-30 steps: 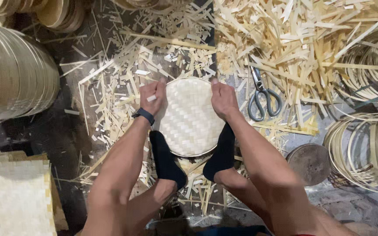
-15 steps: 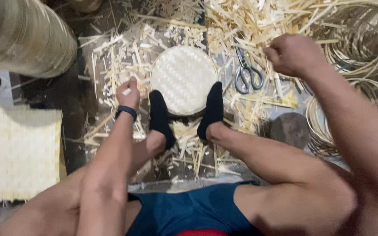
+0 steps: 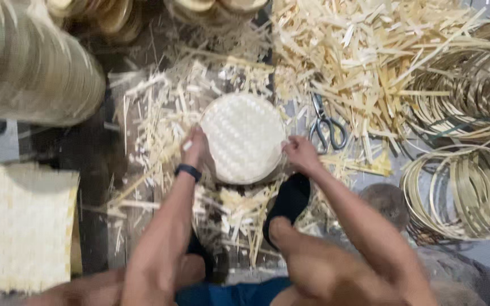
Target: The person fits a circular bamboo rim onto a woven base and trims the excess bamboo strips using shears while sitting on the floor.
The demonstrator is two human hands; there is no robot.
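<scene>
We press our left hand (image 3: 195, 146) against the left rim of the round, pale woven bamboo tray (image 3: 244, 137), fingers curled loosely on its edge rather than clenched. A dark band (image 3: 188, 171) circles that wrist. Our right hand (image 3: 300, 154) grips the tray's lower right rim, fingers bent around the edge. The tray lies flat on the floor (image 3: 94, 170) in front of us, amid a litter of pale bamboo offcuts and splinters (image 3: 160, 113). Our right foot in a black sock (image 3: 288, 204) rests just below the tray, near its right edge; whether it touches the rim we cannot tell.

Just right of the tray, a pair of grey metal scissors (image 3: 325, 126) lies on the scraps, handles toward us. Beyond them a larger heap of flat bamboo strips (image 3: 364, 62) covers the floor. At the far right sit coils of thin bamboo hoops (image 3: 463, 192). At the left, a square woven bamboo mat (image 3: 21, 226) lies flat, and above it a blurred stack of round woven trays (image 3: 29, 68) stands.
</scene>
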